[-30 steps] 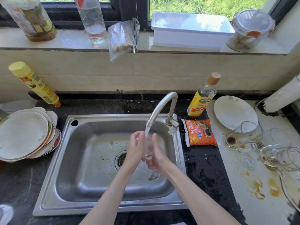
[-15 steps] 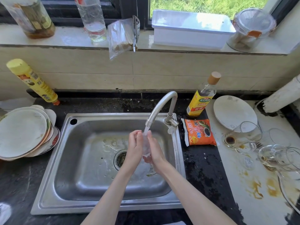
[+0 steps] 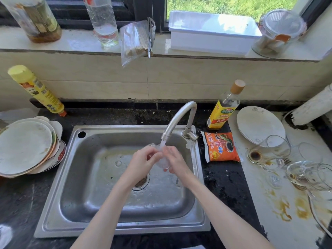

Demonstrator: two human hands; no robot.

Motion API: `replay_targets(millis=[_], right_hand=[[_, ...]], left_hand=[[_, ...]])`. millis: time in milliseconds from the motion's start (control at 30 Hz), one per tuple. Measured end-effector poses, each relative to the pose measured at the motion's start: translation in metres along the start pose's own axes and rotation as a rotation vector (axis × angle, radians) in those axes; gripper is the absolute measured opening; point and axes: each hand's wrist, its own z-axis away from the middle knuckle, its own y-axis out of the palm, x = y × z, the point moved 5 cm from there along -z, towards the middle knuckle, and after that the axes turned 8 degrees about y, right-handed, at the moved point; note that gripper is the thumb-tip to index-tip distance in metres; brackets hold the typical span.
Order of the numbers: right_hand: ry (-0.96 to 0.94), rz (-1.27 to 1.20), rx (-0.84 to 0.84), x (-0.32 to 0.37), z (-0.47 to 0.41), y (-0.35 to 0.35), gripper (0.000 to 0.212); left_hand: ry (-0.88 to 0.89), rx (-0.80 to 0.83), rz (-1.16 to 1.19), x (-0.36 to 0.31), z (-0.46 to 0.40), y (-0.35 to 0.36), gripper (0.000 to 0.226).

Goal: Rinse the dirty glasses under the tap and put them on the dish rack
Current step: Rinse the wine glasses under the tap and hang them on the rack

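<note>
The dark worktop (image 3: 224, 186) carries a steel sink (image 3: 59, 177) set into its middle, with a stack of plates (image 3: 25, 146) at its left edge and a pale, brown-stained board (image 3: 265, 203) along its right edge. On that board, toward the right edge, lie the remaining dirty glasses (image 3: 305, 173), tipped on their sides and touching one another, just beside a white plate (image 3: 260, 126). No dish rack can be made out. At the sink's back right corner the tap (image 3: 179, 117) runs, its stream falling onto the glass (image 3: 162, 161) held over the basin. The left hand (image 3: 142, 162) has its fingers curled round the glass from the left; the right hand (image 3: 175, 163) curls round it from the right, so both grip it between them, and most of the clear body is hidden. The likely risk from here is a slip: wet glass in wet fingers, which could drop onto the steel and chip. Knocking the rim against the spout just above is another hazard, and the tipped glasses could roll when one is lifted
</note>
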Motion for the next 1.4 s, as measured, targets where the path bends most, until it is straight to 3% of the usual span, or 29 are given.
replay_targets(millis=[133,200,267,367,400,533,600,733,800,900,967,1067,1167,1233,1333,1400], right_hand=[[0.130,-0.140,0.106,0.000,0.000,-0.002,0.060],[0.180,-0.151,0.206,-0.003,0.000,0.001,0.064],[0.083,-0.092,0.222,0.000,0.000,0.003,0.061],[-0.106,0.005,0.130,0.005,0.003,0.005,0.031],[-0.126,0.008,0.115,0.004,0.003,0.005,0.030],[0.031,-0.058,0.165,-0.004,0.001,0.000,0.054],[0.136,0.010,0.236,-0.005,0.000,0.001,0.056],[0.024,0.095,0.195,-0.001,-0.004,0.003,0.043],[-0.064,0.119,0.143,0.001,-0.003,0.002,0.032],[-0.009,0.018,0.119,0.003,-0.002,0.001,0.044],[0.064,0.034,0.126,0.002,-0.003,0.000,0.051],[0.097,0.025,0.187,-0.003,-0.005,0.002,0.061],[-0.018,0.019,0.201,-0.005,-0.004,0.005,0.044],[-0.038,0.025,0.172,-0.003,-0.001,0.003,0.044],[0.035,0.010,0.194,-0.003,-0.001,0.001,0.059],[0.083,-0.009,0.233,-0.005,-0.001,0.002,0.064]], left_hand=[[-0.018,0.466,0.035,-0.007,0.006,0.009,0.008],[-0.080,0.428,0.034,-0.003,0.004,0.004,0.007],[-0.102,0.291,0.017,-0.004,0.000,-0.001,0.008],[-0.078,0.118,0.005,-0.007,0.001,-0.001,0.028],[-0.055,0.114,0.013,-0.007,0.003,0.000,0.029],[0.008,0.417,-0.067,0.001,0.005,0.004,0.026],[-0.013,0.433,-0.063,0.004,0.005,0.002,0.022],[-0.132,0.149,-0.006,0.008,0.008,-0.002,0.035],[-0.137,0.101,-0.005,0.008,0.011,-0.002,0.035],[-0.065,0.366,0.026,-0.004,0.011,0.006,0.014],[-0.054,0.523,0.049,-0.008,0.011,0.011,0.012],[-0.107,0.374,0.037,-0.006,0.005,0.005,0.005],[-0.121,0.160,0.018,-0.005,0.002,0.001,0.023],[-0.091,0.206,0.008,-0.006,0.003,0.002,0.020],[-0.051,0.503,-0.030,-0.007,0.006,0.005,0.015],[-0.070,0.473,-0.034,-0.007,0.001,0.001,0.014]])
